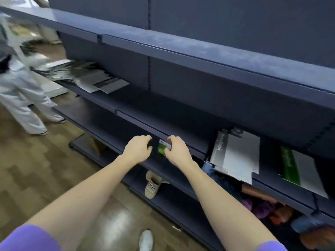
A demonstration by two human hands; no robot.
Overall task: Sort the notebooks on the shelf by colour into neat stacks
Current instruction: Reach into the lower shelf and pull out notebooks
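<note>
Both my hands reach to the front of the dark blue shelf (181, 124). Between them is a dark notebook (152, 144) with a small green-and-white patch, hard to tell from the shelf. My left hand (137, 148) curls its fingers round its left edge. My right hand (178, 152) grips its right edge at the patch. To the right, a stack of grey notebooks (235, 156) overhangs the shelf edge. Further right lies a green-and-grey notebook (297, 171). More grey notebooks (94, 78), fanned and blurred, lie on the higher shelf at the left.
A person in white clothes (23, 91) stands at the left end of the shelving. A beige slipper (153, 185) sits on the low shelf below my hands. Coloured soft items (262, 205) fill the low shelf at the right. The floor is wood.
</note>
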